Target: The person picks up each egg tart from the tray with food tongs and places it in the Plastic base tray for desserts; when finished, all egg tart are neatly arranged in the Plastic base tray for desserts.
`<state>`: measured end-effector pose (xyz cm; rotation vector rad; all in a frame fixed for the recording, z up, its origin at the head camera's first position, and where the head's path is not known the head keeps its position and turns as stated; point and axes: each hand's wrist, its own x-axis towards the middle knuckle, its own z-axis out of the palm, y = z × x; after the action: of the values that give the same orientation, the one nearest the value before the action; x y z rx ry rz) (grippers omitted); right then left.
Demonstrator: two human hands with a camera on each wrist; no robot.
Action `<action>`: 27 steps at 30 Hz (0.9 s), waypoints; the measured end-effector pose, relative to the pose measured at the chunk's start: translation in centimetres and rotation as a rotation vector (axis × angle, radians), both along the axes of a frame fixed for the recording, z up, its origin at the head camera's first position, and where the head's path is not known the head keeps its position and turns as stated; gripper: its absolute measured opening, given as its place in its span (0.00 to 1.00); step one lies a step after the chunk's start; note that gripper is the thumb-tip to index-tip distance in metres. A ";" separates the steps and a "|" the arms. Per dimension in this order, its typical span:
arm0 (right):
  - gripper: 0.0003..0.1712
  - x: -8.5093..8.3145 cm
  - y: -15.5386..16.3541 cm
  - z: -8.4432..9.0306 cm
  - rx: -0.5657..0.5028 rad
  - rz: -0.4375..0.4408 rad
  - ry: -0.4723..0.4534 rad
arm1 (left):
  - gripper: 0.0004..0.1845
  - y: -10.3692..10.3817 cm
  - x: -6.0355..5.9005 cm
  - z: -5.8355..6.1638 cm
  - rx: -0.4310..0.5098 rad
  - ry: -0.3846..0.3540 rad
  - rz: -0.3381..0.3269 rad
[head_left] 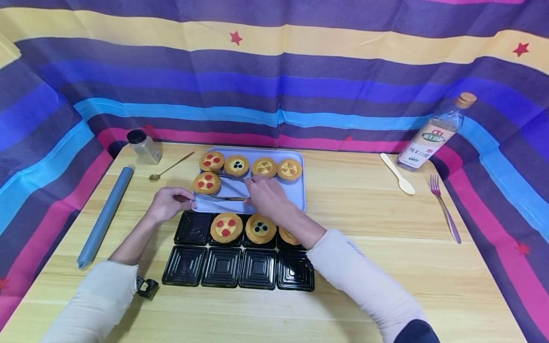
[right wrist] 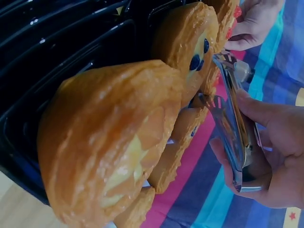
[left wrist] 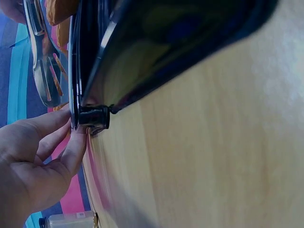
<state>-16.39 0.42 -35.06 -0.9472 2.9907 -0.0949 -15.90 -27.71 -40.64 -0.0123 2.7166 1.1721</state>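
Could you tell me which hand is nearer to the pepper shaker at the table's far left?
Left. The left hand lies below the shaker; the right hand is farther right.

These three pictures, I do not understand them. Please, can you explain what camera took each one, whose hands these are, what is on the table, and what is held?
No machine here: a person works with bare hands. The wide picture comes from a camera on the head; the two close ones from cameras on each wrist.

On the wooden table lies a pale blue tray with five small tarts, and nearer the person a black compartment tray with three tarts in its far row. Around them: a grey roll, a spice jar, a gold spoon, a white spoon, a bottle and a fork.

The right hand grips metal tongs over the blue tray. The left hand touches that tray's near left corner.
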 end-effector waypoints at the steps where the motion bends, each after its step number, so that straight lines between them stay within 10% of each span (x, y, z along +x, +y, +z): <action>1: 0.24 0.0 -0.1 -0.1 0.004 -0.003 -0.001 | 0.13 0.0 0.0 0.0 -0.002 -0.001 0.001; 27: 0.24 0.4 1.5 0.1 -0.064 -0.001 0.025 | 0.14 -0.1 0.0 0.2 -0.001 -0.006 -0.004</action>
<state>-15.97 1.96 -34.98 -0.9589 3.0281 -0.1809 -15.93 -27.77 -40.49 -0.0106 2.7111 1.1679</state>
